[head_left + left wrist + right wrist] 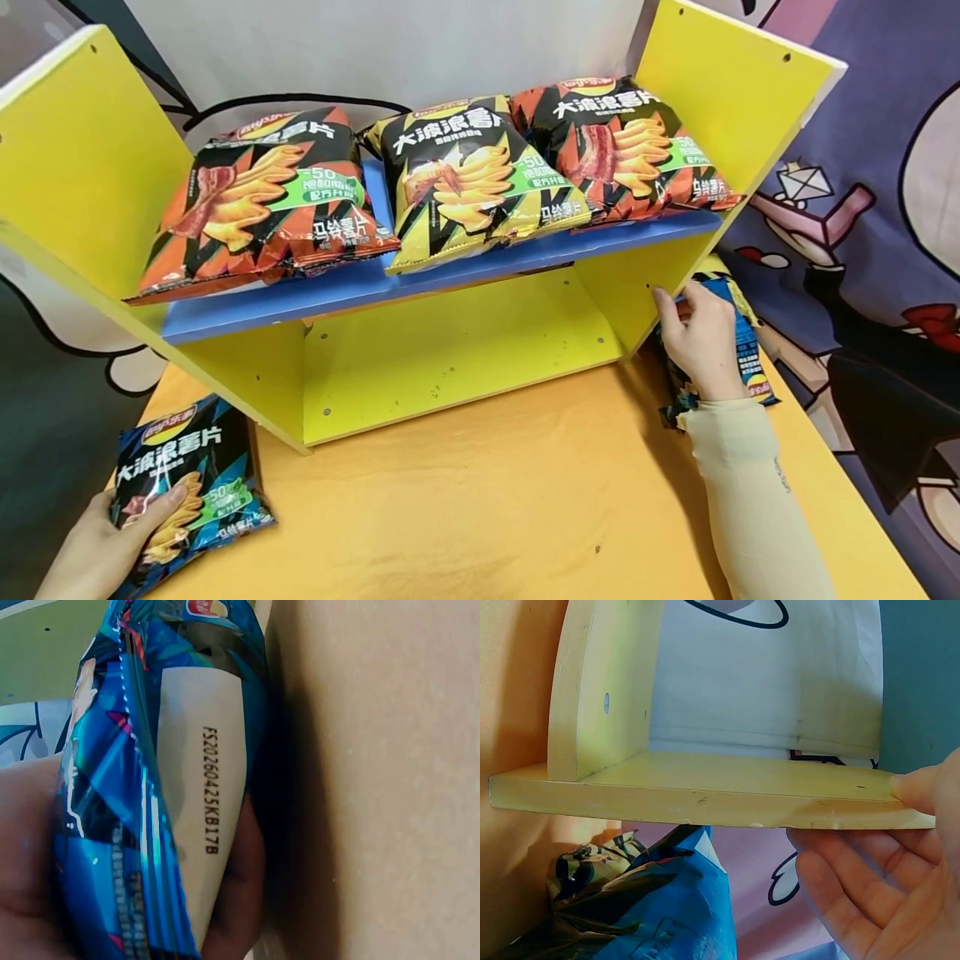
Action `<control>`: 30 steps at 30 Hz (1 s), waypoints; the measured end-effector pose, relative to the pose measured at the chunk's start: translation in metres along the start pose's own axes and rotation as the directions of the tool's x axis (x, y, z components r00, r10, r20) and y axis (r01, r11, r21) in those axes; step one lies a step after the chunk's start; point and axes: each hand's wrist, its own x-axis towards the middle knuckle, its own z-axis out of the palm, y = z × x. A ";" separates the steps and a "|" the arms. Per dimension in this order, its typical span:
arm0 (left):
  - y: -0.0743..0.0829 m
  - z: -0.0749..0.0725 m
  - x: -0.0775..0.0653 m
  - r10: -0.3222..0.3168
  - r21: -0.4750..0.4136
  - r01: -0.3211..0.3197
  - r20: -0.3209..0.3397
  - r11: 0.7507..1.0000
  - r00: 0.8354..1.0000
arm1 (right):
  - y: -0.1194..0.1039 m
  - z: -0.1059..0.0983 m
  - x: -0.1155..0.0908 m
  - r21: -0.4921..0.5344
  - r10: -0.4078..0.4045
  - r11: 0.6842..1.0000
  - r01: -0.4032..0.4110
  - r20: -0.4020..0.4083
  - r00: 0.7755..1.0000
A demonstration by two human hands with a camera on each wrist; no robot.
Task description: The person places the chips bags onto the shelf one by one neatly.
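Note:
My left hand [112, 533] grips a blue-and-black bag of potato chips [195, 442] at the table's left, thumb across its front. In the left wrist view the bag's seam and a printed date strip [202, 765] show, with fingers curled behind. My right hand [701, 333] pinches the front edge of the yellow shelf unit's right side panel [637, 292]. The right wrist view shows the thumb on the panel's inner face [780, 780] and the fingers against its outer face. A blue chip bag [746, 342] lies just beyond that hand, partly hidden by it.
On the unit's blue shelf board [450, 277] lie a red chip bag [255, 200] at left, a yellow one [472, 175] in the middle and another red one [622, 150] at right. The unit's yellow bottom board [450, 358] stands on the orange table [450, 500]. A printed curtain hangs behind.

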 end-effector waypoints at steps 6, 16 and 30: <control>0.000 0.002 -0.005 0.006 -0.086 -0.011 -0.053 0.996 0.999 | 0.000 0.000 -0.001 -0.002 0.001 1.000 -0.001 0.005 1.000; 0.001 0.012 -0.018 0.052 -0.223 -0.101 -0.218 0.970 0.975 | 0.001 0.001 0.000 -0.002 -0.007 1.000 0.007 0.002 1.000; 0.007 0.025 -0.032 -0.003 -0.475 -0.244 -0.462 0.846 0.887 | 0.001 0.000 0.000 -0.007 -0.006 1.000 0.006 0.005 1.000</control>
